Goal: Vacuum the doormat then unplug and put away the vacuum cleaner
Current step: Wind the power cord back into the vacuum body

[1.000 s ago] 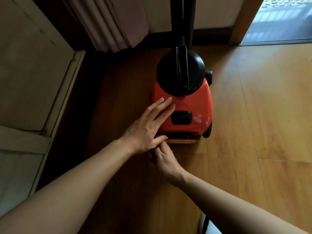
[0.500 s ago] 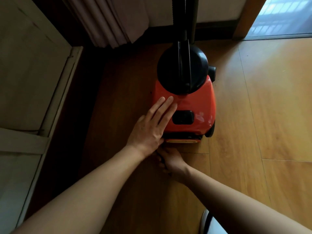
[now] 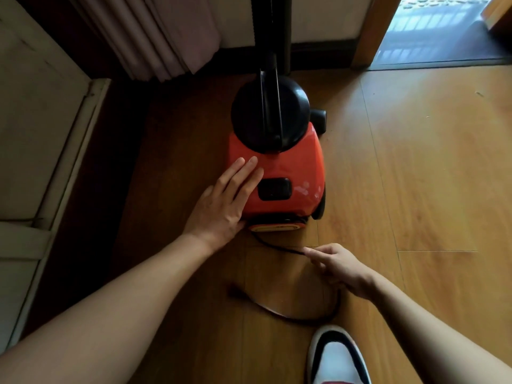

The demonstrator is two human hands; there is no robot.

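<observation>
Red vacuum cleaner [image 3: 293, 167] on the wood floor [image 3: 429, 176], left hand [image 3: 221, 200] flat on its rear left side, fingers straight and together, right hand [image 3: 336, 266] low behind it, fingertips [image 3: 309, 252] pinching the black cord [image 3: 273, 245], plug [image 3: 235, 293] lying loose nearby.

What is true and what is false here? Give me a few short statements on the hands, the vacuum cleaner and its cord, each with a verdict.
1. The left hand lies flat on the red vacuum cleaner. True.
2. The right hand grips the vacuum cleaner's black handle. False: it pinches the black cord just above the floor, behind the machine.
3. The plug lies loose on the floor, in no socket. True.
4. The vacuum cleaner stands on a doormat. False: it stands on bare wooden floor.
</observation>
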